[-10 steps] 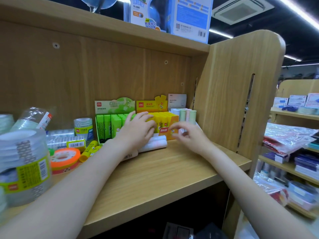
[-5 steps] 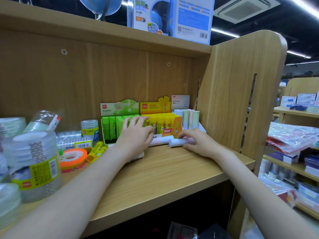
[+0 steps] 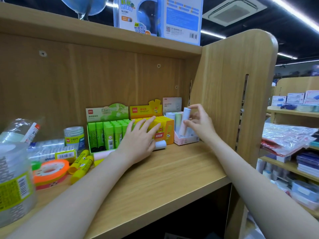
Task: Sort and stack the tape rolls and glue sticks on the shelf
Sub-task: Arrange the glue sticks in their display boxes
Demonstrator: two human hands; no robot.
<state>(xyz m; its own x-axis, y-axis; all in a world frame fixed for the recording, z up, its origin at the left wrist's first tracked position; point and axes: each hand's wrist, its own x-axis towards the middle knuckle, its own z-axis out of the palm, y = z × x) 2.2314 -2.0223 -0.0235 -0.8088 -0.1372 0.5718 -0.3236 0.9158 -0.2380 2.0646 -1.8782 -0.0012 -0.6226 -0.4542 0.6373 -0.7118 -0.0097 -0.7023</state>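
Left hand (image 3: 139, 138) lies flat, fingers spread, over a white glue stick (image 3: 160, 145) on the shelf (image 3: 172, 169), just in front of the yellow box (image 3: 162, 128); not gripping it. Right of that box, right hand (image 3: 200, 125) pinches a pastel glue stick (image 3: 185, 118) upright over the pink tray (image 3: 184, 140). Risks: stick misses its slot and topples neighbours; white stick rolls off the shelf edge if the left hand lifts.

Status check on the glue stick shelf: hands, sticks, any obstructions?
Right hand pinches pastel glue stick upright over pink box. Left hand flat, open, covering white stick lying on shelf. Nothing blocking the box.
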